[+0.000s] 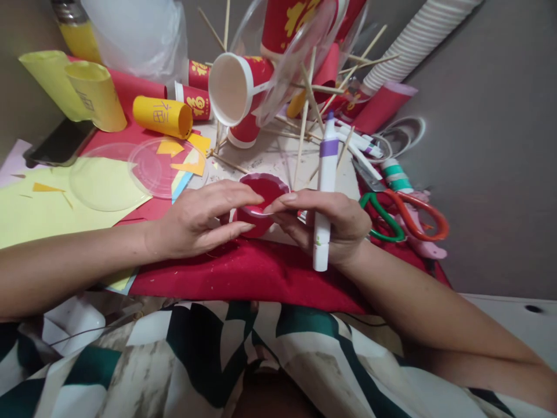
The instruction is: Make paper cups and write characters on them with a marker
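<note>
A small clear cup lined with red paper point(261, 194) lies tilted on the red cloth point(243, 273). My left hand point(198, 217) pinches its rim and side with thumb and fingers. My right hand point(331, 223) touches the cup's right rim with its fingertips. Tucked upright between the right hand's fingers is a white glue stick with a purple band point(325, 197).
Scissors with red and green handles point(404, 215) lie right of my hand. Behind stand red paper cups point(237, 87), wooden sticks point(304, 110), yellow paper rolls point(163, 116), a clear lid point(130, 174), yellow sheets point(39, 209), a phone point(61, 145) and a stack of white cups point(413, 40).
</note>
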Demonstrator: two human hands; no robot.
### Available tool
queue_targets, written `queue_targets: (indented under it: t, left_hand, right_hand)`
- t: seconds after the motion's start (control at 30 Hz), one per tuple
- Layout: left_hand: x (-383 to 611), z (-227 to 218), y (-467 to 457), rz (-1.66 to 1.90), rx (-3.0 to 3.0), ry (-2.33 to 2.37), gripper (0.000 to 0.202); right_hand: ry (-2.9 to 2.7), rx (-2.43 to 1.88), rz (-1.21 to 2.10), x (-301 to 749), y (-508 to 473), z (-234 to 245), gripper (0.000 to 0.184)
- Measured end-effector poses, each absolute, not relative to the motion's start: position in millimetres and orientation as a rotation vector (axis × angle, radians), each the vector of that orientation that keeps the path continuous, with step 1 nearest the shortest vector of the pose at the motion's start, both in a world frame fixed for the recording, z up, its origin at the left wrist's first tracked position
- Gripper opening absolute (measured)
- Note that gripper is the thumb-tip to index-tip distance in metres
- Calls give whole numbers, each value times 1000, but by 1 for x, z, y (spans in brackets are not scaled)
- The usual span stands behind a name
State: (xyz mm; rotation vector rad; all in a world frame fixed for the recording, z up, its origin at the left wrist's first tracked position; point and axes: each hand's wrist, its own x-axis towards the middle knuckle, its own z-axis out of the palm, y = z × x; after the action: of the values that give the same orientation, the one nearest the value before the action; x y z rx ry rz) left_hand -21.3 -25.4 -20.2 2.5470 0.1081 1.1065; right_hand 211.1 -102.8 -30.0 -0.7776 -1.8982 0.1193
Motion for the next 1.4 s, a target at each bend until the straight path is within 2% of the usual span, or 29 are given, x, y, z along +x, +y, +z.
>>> queue_targets:
  t: [0.13, 0.27, 0.43, 0.53, 0.73, 0.93, 1.4]
  left_hand:
    - [-22, -22, -23, 1112, 2671, 86, 14]
    - [-22, -28, -24, 1240, 2743, 85, 12]
    - [-24, -35, -28, 1296, 2706, 207, 9]
    - [-27, -37, -30, 1258, 2676, 213, 11]
    - [-33, -36, -18, 1325, 2726, 135, 27]
    - [-33, -38, -9, 1330, 2830, 120, 14]
    - [-23, -47, -7, 1291, 2869, 193, 21]
  right_hand:
    - [-1955, -725, 125, 211, -98, -33, 41]
    - [-1988, -709, 135, 211, -97, -34, 49]
    - [-2036, -654, 41, 204, -95, -35, 50]
    - [-2045, -619, 2, 197, -93, -34, 48]
    - [-2008, -585, -43, 192, -88, -29, 39]
    - [-1923, -607, 17, 189, -91, -33, 30]
    - [-1871, -636, 195, 194, -82, -54, 26]
